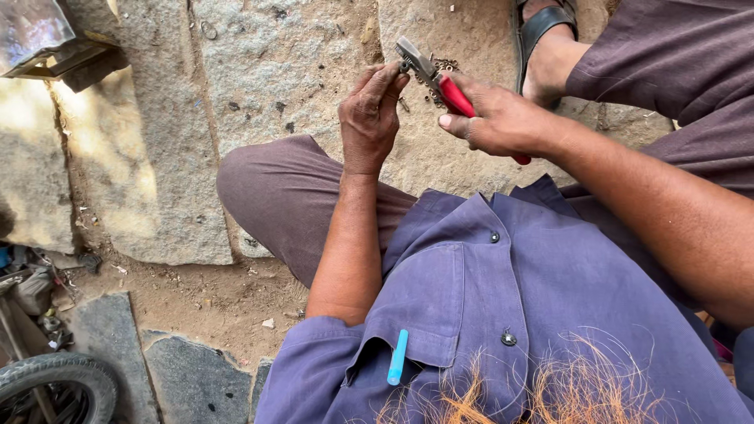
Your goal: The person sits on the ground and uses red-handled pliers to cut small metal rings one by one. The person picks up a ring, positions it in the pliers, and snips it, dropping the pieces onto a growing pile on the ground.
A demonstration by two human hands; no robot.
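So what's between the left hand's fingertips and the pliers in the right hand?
Head view: nothing separates them. The left hand pinches a small metal piece right at the steel nose of the red-handled pliers, gripped by the right hand. Stone ground lies behind.

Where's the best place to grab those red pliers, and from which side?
Probably by the red handles, coming from the right, the way the right hand wraps them now. The handles are long and covered, so a palm can likely squeeze them. The metal nose points up and left toward the left hand, whose fingertips pinch something small at the tip, so leave that end alone.
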